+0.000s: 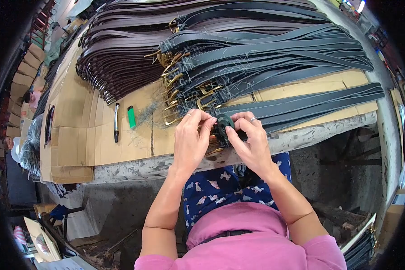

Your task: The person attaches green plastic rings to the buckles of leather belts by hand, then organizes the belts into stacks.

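My right hand (pixel 251 139) is closed around a dark green tool with a loop-shaped handle (pixel 225 122); its tip is hidden, so its exact kind does not show. Close beside it, the thumb and fingers of my left hand (pixel 192 137) are pinched together at the buckle end of a black belt; whatever lies between them is too small to make out. Black belts with pale stitching (pixel 301 107) run off to the right from under my hands. Gold-coloured buckles (pixel 172 118) lie bunched just beyond my left hand, with loose thread ends around them.
Stacked brown belts (pixel 121 49) with silver buckles fill the back left, and more black belts (pixel 274 54) the back right. A green lighter (pixel 131 117), a pen (pixel 117 122) and thread scraps (pixel 147 112) lie on the cardboard (pixel 72 139) covering the table. The table's edge is right before me.
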`<control>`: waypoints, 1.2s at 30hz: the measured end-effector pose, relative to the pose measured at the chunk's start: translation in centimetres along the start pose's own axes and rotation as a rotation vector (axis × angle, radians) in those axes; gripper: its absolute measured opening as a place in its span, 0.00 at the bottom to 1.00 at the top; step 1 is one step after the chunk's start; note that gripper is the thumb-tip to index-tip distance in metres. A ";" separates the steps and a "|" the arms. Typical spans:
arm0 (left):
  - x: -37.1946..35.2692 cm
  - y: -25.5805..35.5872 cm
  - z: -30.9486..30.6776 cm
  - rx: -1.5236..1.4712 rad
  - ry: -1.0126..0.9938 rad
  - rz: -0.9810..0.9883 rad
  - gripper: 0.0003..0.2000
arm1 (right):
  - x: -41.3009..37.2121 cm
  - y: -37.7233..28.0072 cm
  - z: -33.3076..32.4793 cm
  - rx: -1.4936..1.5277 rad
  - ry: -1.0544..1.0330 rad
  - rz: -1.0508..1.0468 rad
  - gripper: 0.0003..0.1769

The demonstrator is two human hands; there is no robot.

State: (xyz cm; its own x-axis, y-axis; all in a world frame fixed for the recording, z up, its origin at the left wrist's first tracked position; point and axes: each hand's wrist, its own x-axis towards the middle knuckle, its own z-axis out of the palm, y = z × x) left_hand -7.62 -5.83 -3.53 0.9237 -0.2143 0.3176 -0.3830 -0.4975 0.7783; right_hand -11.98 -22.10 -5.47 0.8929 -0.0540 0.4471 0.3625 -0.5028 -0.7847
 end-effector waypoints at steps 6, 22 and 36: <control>0.0 0.0 0.1 0.017 0.008 0.002 0.06 | -0.1 0.1 0.1 0.014 0.007 0.004 0.09; 2.4 0.2 -2.6 0.351 0.080 0.263 0.08 | 0.1 0.4 -1.2 0.189 0.150 0.114 0.08; 7.4 0.9 -1.9 0.536 -0.655 0.657 0.04 | -0.7 1.5 -1.6 0.164 0.162 0.102 0.08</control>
State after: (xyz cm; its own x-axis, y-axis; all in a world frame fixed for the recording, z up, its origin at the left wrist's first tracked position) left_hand -1.10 -6.29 0.52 0.4114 -0.9047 0.1110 -0.9046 -0.3905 0.1707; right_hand -12.55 -24.18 -6.26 0.8774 -0.2411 0.4147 0.3232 -0.3419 -0.8824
